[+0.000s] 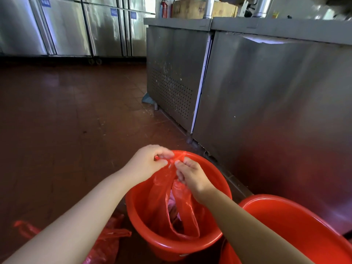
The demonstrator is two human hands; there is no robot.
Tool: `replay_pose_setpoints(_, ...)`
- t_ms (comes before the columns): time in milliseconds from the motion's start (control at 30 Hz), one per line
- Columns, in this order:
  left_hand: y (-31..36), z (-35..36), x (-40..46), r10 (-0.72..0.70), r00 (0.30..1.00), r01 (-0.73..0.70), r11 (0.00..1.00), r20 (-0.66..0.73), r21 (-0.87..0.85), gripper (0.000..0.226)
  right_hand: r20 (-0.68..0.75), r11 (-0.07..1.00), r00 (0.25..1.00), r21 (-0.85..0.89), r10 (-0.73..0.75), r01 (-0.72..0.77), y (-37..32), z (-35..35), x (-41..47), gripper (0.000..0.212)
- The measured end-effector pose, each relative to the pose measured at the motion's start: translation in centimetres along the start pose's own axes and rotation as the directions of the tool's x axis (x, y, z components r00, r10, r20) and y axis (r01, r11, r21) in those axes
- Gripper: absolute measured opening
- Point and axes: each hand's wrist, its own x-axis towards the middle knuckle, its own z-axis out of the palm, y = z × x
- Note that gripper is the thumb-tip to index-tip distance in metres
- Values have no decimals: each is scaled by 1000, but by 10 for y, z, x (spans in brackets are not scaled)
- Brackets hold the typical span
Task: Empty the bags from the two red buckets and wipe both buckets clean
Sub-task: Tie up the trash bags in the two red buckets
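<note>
A commercial kitchen — a bank of tall stainless-steel refrigerators (76, 27) with blue door labels lines the far wall, steel undercounter units (247, 82) stand on short legs, a thick wooden chopping block (190, 8) sits on top, beside fire extinguishers (164, 8) — all above a dark red tiled floor (66, 111).

One head-worn wide-angle view, looking forward and down from above the person's own arms.

It sits close over the near red bucket (177, 242) at 6 o'clock, with the left hand (150, 164) and right hand (192, 176) just below centre. The tiled floor (66, 111) runs off toward 10 o'clock, the steel counter (266, 92) fills 2 o'clock, and the edges bow from the lens.
</note>
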Motion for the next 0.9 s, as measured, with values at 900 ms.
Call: replay_pose_setpoints(900,-10,61,-2,-177,928,350,712,328,-608,36,161,633,872,-628,-463,452,8,-47,-13,27)
